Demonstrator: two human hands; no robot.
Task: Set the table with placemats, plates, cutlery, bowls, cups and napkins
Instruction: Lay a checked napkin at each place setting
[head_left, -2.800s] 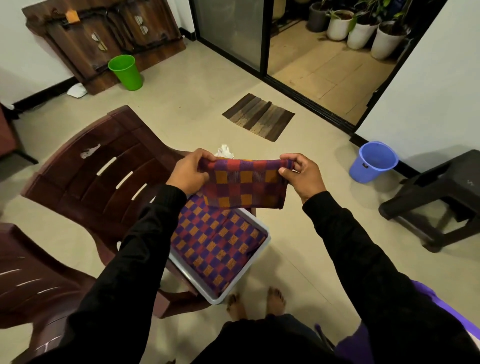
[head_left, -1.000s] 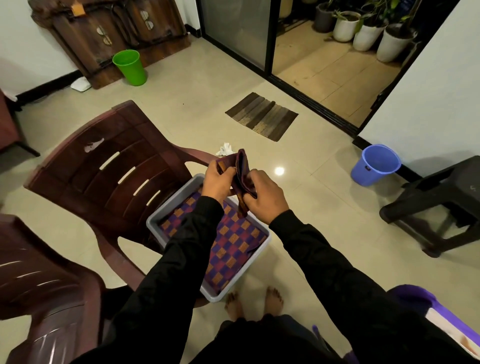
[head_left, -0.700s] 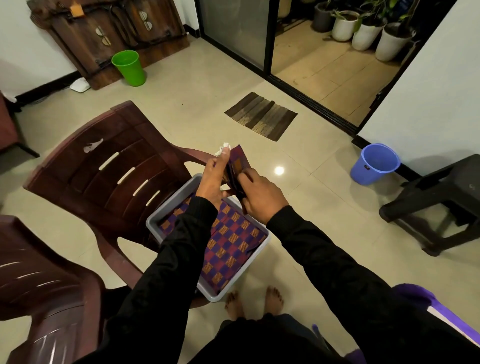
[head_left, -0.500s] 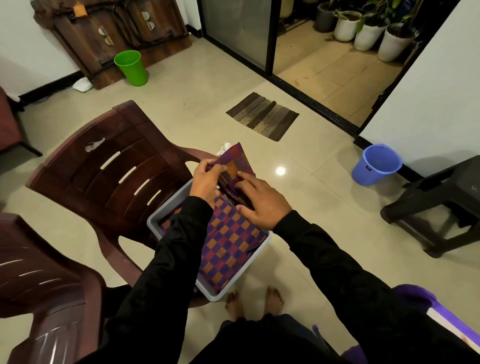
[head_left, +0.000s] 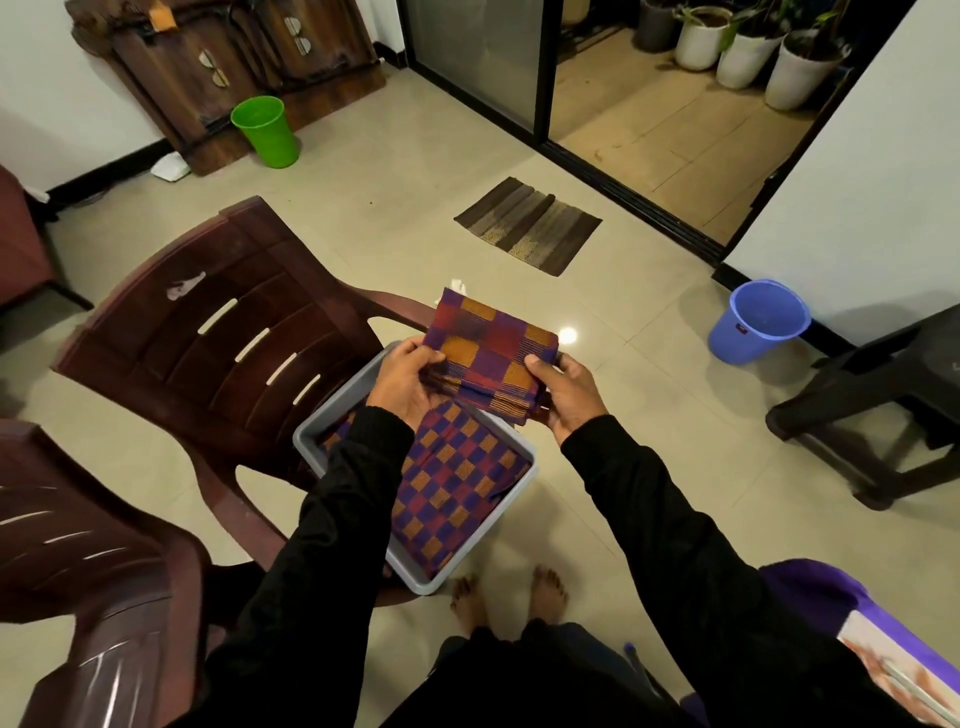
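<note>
Directly beneath the grip: grey tray (head_left: 337, 415) on the brown chair (head_left: 218, 332), more checkered cloth (head_left: 452, 483) inside. Above it, folded checkered placemat (head_left: 488, 358), long axis hand to hand. Left hand (head_left: 402, 382) and right hand (head_left: 569, 392) pinching opposite ends, equally near.

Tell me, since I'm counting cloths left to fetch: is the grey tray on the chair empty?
No, the grey tray on the chair holds another checked cloth below the folded one in both hands.
</note>
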